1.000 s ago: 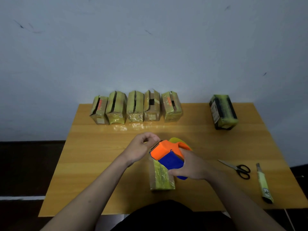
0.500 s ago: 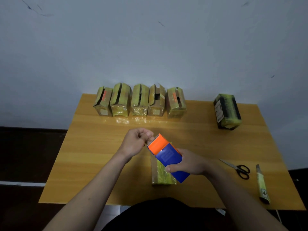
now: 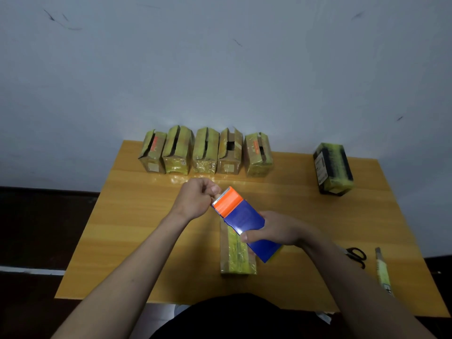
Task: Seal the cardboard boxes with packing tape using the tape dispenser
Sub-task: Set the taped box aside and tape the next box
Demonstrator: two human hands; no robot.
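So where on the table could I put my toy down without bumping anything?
The left side of the table is bare, from the row of boxes down to the near edge. Bare wood also lies between that row and the lone box. It is crowded in the middle, around both hands and the tape dispenser, and by the scissors.

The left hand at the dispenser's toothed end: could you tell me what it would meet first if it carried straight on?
Probably the row of boxes along the table's far edge; the left hand points that way, though depth is unclear.
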